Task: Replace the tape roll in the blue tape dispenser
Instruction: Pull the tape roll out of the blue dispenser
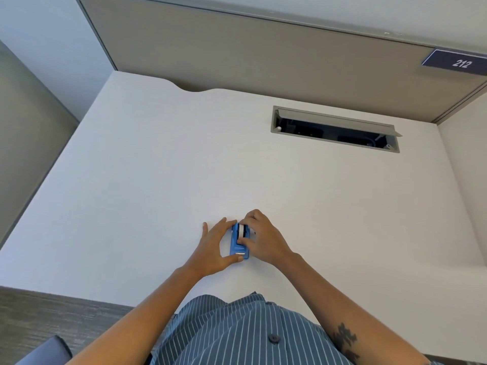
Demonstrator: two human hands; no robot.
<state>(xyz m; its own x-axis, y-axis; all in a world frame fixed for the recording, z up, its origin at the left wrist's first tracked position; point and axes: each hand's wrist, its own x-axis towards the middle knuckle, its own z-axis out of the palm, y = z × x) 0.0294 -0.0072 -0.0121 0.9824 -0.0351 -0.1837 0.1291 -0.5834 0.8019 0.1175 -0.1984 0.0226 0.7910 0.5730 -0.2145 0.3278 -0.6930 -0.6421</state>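
Observation:
The blue tape dispenser (235, 248) lies on the white desk (158, 167), near its front edge, with its metal cutter end toward me. A white tape roll (241, 231) sits in its far end. My left hand (214, 246) wraps the dispenser's left side, thumb pressed at the cutter end. My right hand (261, 237) comes from the right, its fingers and thumb pinching the tape roll inside the dispenser. Much of the roll is hidden by my fingers.
An open cable hatch (334, 129) with a grey lid is cut into the desk at the back right. A grey partition (263, 54) stands behind the desk, carrying a dark "212" plate (458, 63). A chair corner (44, 350) shows at bottom left.

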